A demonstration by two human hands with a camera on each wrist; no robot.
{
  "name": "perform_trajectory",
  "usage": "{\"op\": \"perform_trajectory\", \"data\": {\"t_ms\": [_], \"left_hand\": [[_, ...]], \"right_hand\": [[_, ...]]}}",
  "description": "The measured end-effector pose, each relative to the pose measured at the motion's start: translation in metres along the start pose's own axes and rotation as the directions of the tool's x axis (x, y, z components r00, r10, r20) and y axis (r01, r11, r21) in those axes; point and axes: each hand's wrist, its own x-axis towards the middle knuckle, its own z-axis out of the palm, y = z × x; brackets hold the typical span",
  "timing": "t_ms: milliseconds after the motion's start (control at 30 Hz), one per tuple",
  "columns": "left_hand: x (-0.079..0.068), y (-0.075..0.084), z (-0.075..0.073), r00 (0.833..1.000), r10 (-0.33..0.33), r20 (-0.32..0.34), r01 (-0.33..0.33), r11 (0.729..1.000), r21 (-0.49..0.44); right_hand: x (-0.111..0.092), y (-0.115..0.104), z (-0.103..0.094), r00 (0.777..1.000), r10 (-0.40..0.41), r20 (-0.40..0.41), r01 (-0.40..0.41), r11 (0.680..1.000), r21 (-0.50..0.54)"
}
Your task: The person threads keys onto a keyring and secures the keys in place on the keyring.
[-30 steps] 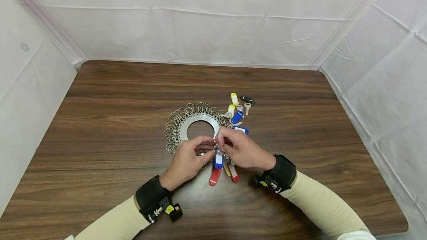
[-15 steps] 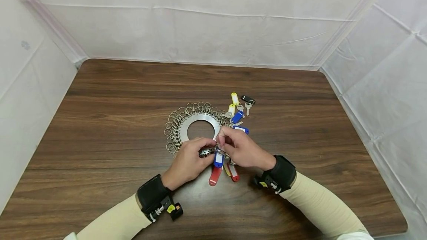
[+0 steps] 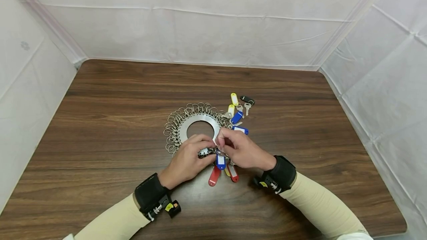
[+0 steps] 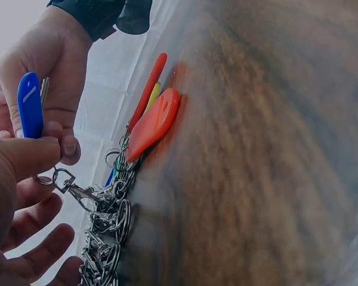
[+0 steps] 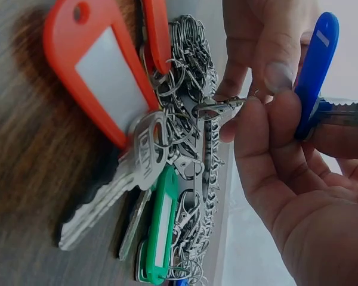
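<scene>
My left hand (image 3: 187, 160) and right hand (image 3: 245, 151) meet at the near right edge of a flat metal ring (image 3: 182, 130) fringed with snap hooks and split rings. Between them hangs a blue key tag (image 3: 221, 162) with a key (image 5: 343, 113) beside it. My left thumb and index finger pinch a split ring (image 4: 43, 179) joined to a snap hook (image 4: 77, 192). The right fingertips pinch at the top of the blue tag, where its small ring is mostly hidden. Red tags (image 3: 214, 176) and a green tag (image 5: 161, 223) hang close by.
Beyond my right hand lie loose tagged keys: two yellow tags (image 3: 234, 99), a black tag (image 3: 247, 100) and blue tags (image 3: 237, 117). White sheeting (image 3: 200, 36) walls the wooden table (image 3: 116, 99) at the back and sides.
My left fingers have shifted slightly around the split ring, uncovering some metal hooks beneath. The blue tag has swung a little to the right. My right hand has barely moved.
</scene>
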Motion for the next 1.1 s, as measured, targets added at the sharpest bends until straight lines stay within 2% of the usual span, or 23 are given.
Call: {"op": "perform_trajectory", "data": {"t_ms": [167, 433, 733, 933, 1100], "left_hand": [[0.001, 0.000, -0.002, 1.000, 0.011, 0.014, -0.011, 1.000, 0.020], [0.003, -0.006, -0.005, 0.993, 0.117, -0.013, -0.116, 0.991, 0.073], [0.006, -0.007, -0.007, 0.995, 0.099, 0.005, -0.099, 0.988, 0.121], [0.006, -0.008, -0.005, 0.989, 0.147, -0.022, -0.141, 0.977, 0.161], [0.006, -0.010, -0.005, 0.986, 0.166, -0.008, -0.162, 0.970, 0.182]], "right_hand": [[0.001, -0.002, 0.000, 1.000, 0.008, 0.010, -0.008, 1.000, 0.006], [0.004, -0.005, 0.001, 1.000, 0.012, 0.015, -0.012, 1.000, -0.018], [0.006, -0.007, 0.000, 0.999, 0.029, 0.032, -0.029, 1.000, -0.007], [0.005, -0.007, 0.000, 0.998, 0.051, 0.031, -0.051, 0.999, -0.002], [0.004, -0.006, 0.000, 0.997, 0.068, 0.036, -0.068, 0.998, 0.002]]}}
